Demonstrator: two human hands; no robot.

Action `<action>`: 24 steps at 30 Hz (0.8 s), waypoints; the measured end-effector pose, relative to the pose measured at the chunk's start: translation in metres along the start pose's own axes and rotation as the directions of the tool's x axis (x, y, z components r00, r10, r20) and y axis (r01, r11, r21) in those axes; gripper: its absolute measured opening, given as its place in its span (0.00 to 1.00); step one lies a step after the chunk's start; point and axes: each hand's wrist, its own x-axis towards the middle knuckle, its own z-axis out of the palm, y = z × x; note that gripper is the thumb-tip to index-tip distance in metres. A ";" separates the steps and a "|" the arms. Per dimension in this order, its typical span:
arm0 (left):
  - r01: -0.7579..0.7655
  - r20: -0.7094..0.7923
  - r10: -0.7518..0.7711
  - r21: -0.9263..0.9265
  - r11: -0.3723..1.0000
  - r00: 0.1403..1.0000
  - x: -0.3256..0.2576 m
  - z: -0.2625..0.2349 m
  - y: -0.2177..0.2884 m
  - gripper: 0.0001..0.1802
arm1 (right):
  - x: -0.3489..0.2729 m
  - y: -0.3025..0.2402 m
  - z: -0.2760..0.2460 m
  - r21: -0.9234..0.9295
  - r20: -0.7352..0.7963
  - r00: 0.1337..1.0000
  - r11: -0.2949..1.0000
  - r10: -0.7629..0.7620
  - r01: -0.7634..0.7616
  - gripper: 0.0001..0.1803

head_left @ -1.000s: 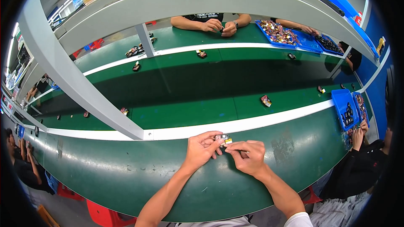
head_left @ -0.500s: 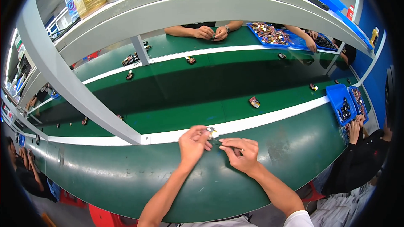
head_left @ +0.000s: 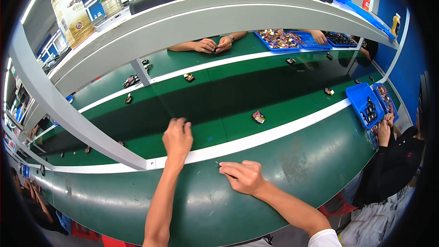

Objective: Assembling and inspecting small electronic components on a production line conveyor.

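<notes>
My left hand (head_left: 177,138) reaches forward across the white rail (head_left: 274,133) over the green conveyor belt (head_left: 215,105). Its fingers curl downward and hide whatever is under them. My right hand (head_left: 243,176) rests on the near green worktop (head_left: 292,164), pinching a thin dark tool (head_left: 218,165) whose tip points left. A small dark and yellow part (head_left: 259,117) lies on the belt to the right of my left hand, apart from it.
More small parts (head_left: 329,91) ride the belt lanes. Blue trays of parts (head_left: 363,103) stand at the right beside a person in black (head_left: 388,164). Another person's hands (head_left: 212,45) work across the belt. A grey shelf post (head_left: 68,114) slants at the left.
My hands were together at the worktop over a small part. My left hand has moved forward over the rail onto the belt. My right hand stays on the worktop.
</notes>
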 end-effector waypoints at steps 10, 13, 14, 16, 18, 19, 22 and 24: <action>0.190 0.607 0.186 -0.500 0.845 0.773 0.051 0.117 0.096 0.09 | -0.008 -0.002 0.002 -0.013 0.071 0.997 1.000 0.014 -0.013 0.15; 0.195 0.718 0.121 -0.342 0.919 0.686 0.057 0.138 0.112 0.09 | -0.006 -0.002 0.007 -0.024 0.028 0.999 0.999 0.024 -0.024 0.12; 0.141 0.739 0.080 -0.232 0.963 0.669 0.057 0.143 0.113 0.09 | -0.006 -0.002 0.008 -0.028 0.029 0.999 0.999 0.030 -0.029 0.12; 0.146 0.733 0.048 -0.199 0.969 0.679 0.056 0.151 0.108 0.10 | -0.004 -0.004 0.011 -0.028 0.033 0.999 0.999 0.028 -0.027 0.12; 0.152 0.724 0.013 -0.163 0.975 0.690 0.057 0.151 0.105 0.11 | -0.005 -0.004 0.011 -0.018 0.047 0.998 0.999 0.037 -0.036 0.13; 0.260 0.769 -0.045 -0.159 0.952 0.638 0.060 0.147 0.104 0.11 | -0.005 -0.005 0.011 -0.009 0.061 0.997 0.999 0.041 -0.041 0.14; 0.450 0.805 -0.094 -0.226 0.864 0.585 0.056 0.127 0.100 0.11 | -0.005 -0.005 0.012 0.021 0.034 0.998 0.999 0.046 -0.047 0.12; 0.530 0.796 -0.102 -0.296 0.795 0.596 0.050 0.110 0.093 0.10 | -0.003 -0.007 0.012 0.038 0.034 0.998 0.997 0.059 -0.060 0.10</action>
